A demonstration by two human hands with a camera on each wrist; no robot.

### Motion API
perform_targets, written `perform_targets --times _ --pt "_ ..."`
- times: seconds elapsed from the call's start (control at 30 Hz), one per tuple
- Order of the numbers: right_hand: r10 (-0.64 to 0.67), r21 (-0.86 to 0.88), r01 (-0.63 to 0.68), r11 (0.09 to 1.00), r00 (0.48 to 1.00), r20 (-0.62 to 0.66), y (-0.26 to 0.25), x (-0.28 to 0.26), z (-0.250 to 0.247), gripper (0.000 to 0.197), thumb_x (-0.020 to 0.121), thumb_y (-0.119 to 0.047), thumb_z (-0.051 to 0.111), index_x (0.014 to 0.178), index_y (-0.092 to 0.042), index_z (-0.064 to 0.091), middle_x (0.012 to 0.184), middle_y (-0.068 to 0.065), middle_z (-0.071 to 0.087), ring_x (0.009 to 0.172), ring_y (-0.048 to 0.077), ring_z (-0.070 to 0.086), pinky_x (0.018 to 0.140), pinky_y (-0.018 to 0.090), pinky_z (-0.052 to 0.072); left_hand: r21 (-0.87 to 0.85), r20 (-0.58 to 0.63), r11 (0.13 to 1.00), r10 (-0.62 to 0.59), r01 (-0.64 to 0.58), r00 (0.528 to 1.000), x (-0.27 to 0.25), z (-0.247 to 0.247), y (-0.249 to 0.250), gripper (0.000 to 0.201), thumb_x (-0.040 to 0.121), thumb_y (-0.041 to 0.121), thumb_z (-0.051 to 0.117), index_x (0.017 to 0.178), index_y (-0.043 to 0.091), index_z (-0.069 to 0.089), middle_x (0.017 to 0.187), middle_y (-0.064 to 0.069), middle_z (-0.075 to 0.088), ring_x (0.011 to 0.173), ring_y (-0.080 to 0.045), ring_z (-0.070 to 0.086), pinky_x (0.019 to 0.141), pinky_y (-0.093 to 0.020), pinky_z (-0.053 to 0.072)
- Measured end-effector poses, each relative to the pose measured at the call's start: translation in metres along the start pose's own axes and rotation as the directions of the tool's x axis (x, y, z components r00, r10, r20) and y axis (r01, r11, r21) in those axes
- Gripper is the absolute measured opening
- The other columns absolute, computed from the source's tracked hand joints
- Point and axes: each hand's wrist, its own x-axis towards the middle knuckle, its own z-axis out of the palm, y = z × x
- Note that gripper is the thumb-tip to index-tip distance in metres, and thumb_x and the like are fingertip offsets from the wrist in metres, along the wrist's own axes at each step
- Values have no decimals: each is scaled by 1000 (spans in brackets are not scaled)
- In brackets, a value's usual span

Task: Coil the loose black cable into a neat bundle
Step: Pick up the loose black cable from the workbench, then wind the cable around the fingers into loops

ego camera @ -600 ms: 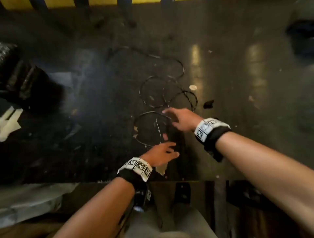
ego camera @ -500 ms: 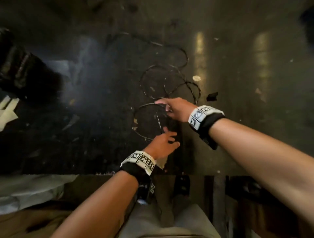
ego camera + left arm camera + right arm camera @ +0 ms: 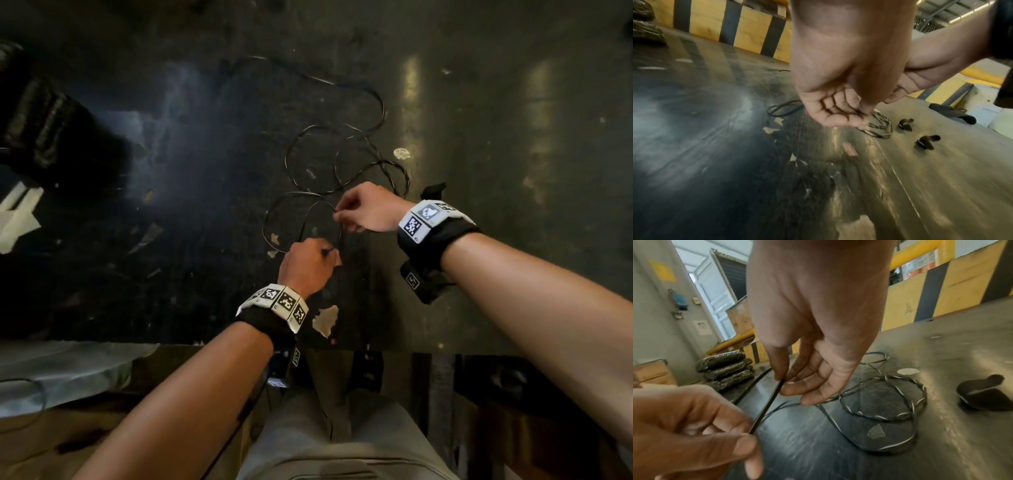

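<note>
A thin black cable [image 3: 406,174] sprawls in several loose loops across the dark table top [image 3: 205,205], and one stretch is twisted with pale glints [image 3: 920,386]. My right hand [image 3: 339,216] pinches the cable between thumb and forefinger at the near loop. My left hand [image 3: 329,253], just nearer to me, pinches the cable near its end. In the right wrist view a short straight run of cable [image 3: 766,408] spans from my right hand [image 3: 784,382] down to my left hand [image 3: 751,434]. The left wrist view shows my left fingers [image 3: 838,113] curled, their grip blurred.
A black clip [image 3: 433,190] lies right of the loops, with clips [image 3: 927,142] also seen in the left wrist view. Black wrapped bundles [image 3: 41,126] sit far left with white scraps [image 3: 17,216] beside them. A yellow and black barrier [image 3: 941,293] stands behind the table.
Both hands reached with loose fingers before. Now each pinches the cable, the left hand has moved forward to it, and a small loop stands raised between them.
</note>
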Motion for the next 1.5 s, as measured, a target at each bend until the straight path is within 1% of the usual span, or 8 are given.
perform_targets --times 0.13,0.27,0.5,0.7,0.97,1.13,1.3,1.5 --pt "-29 132 40 990 996 -84 -10 -13 -10 29 95 -17 68 124 -17 65 94 12 78 80 27 77 79 40 65 -174 212 980 134 -97 968 -8 -23 16 31 106 31 48 101 14 73 85 7 71 71 -5 63 73 -30 52" --pt "-199 -13 199 980 975 -98 -21 -34 -17 54 93 0 51 132 -34 65 100 -2 78 88 10 73 84 27 60 -366 239 909 297 -198 924 -22 -63 26 31 106 35 47 102 18 73 66 8 64 59 -28 43 52 -39 36" --pt "-313 -71 306 949 941 -125 -70 -63 -19 29 94 -26 70 123 -30 72 109 -12 74 89 -9 66 73 2 48 -589 284 792 391 -162 876 -50 -134 36 32 107 26 45 114 13 74 123 -3 72 118 -18 66 100 -41 56" --pt "-394 -121 376 919 894 -214 -103 -65 -6 10 98 -21 66 107 -21 71 99 -9 75 89 8 73 82 30 61 -719 338 691 436 -69 834 -72 -162 24 35 108 23 39 114 5 69 129 -11 71 123 -25 66 101 -45 53" --pt "-454 -130 435 891 839 -300 -130 -74 5 6 99 -22 64 104 -22 66 99 -6 76 94 8 73 79 25 59 -815 351 579 520 -19 779 -99 -194 19 29 99 32 46 89 9 61 126 -17 72 123 -30 66 97 -42 57" --pt "-352 -117 332 936 886 -301 -126 -81 39 18 99 -14 59 108 -20 74 99 -2 77 91 12 72 82 29 57 -924 240 380 657 -38 715 -103 -216 28 37 107 24 36 102 6 68 135 -21 64 131 -35 58 106 -47 51" --pt "-231 32 243 970 950 -210 -139 -96 96 23 107 -21 41 100 -18 63 83 -1 72 82 15 73 81 34 56 -883 172 454 551 -121 816 -81 -223 24 39 106 31 39 132 13 63 150 -9 55 140 -33 49 116 -55 36" --pt "-121 -165 105 981 988 -92 -159 -120 109 24 101 -41 36 99 -42 60 95 -13 68 91 14 67 92 60 53 -832 179 549 399 -78 899 -60 -216 -13 35 93 38 54 120 26 73 145 2 57 144 -40 39 113 -62 35"
